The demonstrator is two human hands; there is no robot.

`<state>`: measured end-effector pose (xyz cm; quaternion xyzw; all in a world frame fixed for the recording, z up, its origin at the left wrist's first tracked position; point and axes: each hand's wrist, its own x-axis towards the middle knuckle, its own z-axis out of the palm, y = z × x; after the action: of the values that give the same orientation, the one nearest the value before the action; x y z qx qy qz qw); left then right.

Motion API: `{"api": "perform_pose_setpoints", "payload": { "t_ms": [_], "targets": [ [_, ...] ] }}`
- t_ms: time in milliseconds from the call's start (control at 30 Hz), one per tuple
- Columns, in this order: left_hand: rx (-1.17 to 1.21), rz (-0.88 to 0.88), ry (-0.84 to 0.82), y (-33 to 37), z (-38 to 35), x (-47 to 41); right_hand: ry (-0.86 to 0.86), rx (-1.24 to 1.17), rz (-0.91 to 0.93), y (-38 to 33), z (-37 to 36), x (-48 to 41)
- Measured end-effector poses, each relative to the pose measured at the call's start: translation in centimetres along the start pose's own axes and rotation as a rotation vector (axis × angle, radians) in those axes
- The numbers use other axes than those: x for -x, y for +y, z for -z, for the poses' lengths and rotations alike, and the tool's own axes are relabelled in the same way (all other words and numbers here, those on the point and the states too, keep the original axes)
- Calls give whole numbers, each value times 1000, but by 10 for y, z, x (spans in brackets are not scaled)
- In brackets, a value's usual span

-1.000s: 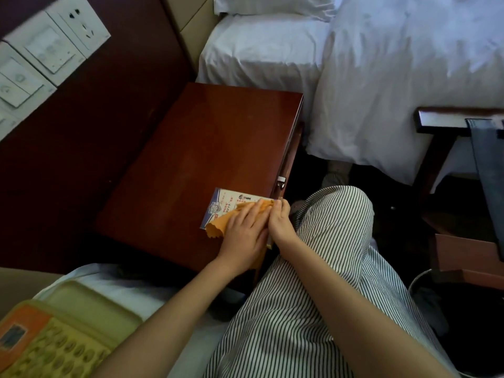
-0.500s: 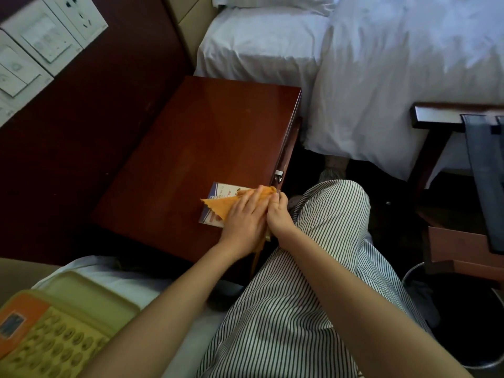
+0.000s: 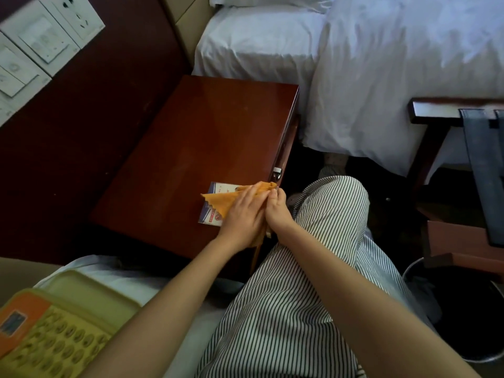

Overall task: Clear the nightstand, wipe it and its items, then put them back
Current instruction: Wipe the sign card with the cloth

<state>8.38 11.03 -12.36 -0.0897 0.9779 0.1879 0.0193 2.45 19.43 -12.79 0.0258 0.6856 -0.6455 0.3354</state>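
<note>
A dark red wooden nightstand [image 3: 191, 148] fills the middle of the view. Near its front right corner lies a white and blue printed card [image 3: 211, 215]. An orange cloth [image 3: 221, 201] is spread over the card. My left hand [image 3: 244, 214] lies flat on the cloth with straight fingers and presses it down on the card. My right hand [image 3: 276, 210] is right beside it at the nightstand's edge, fingers curled and pinching the card's right edge. Most of the card is hidden under the cloth and hands.
A yellow and orange telephone [image 3: 51, 331] sits on the bed at the bottom left. A white bed [image 3: 354, 64] lies beyond the nightstand. A wall panel of switches [image 3: 35, 47] is upper left. A wooden luggage rack [image 3: 463, 159] and a bin [image 3: 463, 309] stand at the right.
My left hand has slid the orange cloth a little across the card, so the cloth's point now sticks out to the left. My right hand has stayed at the card's edge.
</note>
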Motion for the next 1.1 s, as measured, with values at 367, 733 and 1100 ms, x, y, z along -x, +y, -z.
{"api": "perform_pose_setpoints", "payload": {
  "t_ms": [367, 733, 1100],
  "targets": [
    [-20, 354, 206, 0, -5, -19, 28, 71, -39, -4, -6, 7],
    [190, 343, 306, -31, 17, 1, 51, 273, 17, -11, 3, 22],
    [-79, -331, 313, 37, 60, -58, 320, -97, 142, -46, 39, 34]
  ]
}}
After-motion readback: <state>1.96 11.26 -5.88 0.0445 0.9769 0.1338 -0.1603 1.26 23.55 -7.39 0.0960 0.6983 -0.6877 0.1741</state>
